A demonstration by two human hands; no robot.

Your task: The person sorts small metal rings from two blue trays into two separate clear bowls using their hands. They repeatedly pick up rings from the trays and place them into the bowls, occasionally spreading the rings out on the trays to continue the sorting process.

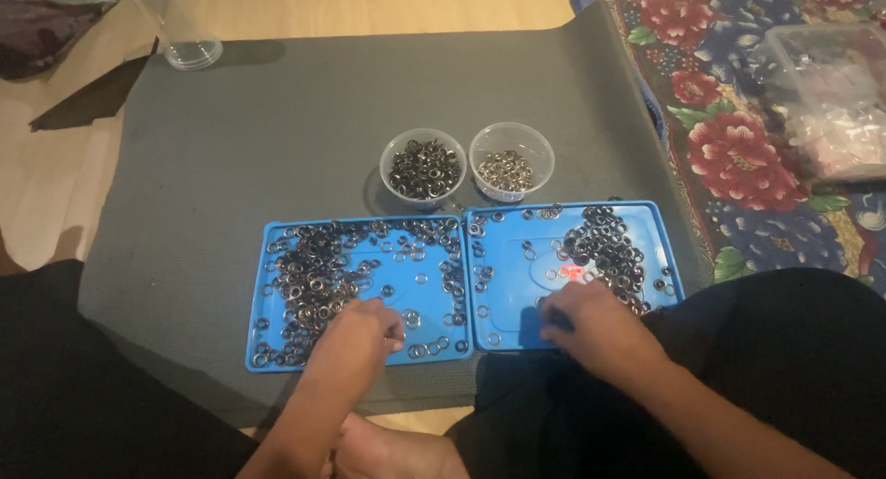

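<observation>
On the grey mat (277,119), both hands picked rings from two blue trays (268,350), fingers pinched narrow; two cups (392,161) partly filled, many rings (309,276) left.

The single head view looks steeply down and forward from above the seated person's lap, near enough that the two blue trays (369,359) fill the middle and the grey mat (277,128) stretches away.

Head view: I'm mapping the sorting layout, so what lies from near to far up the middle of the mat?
Left hand and right hand → two blue trays of metal rings → two clear cups of rings → bare grey mat.
</observation>
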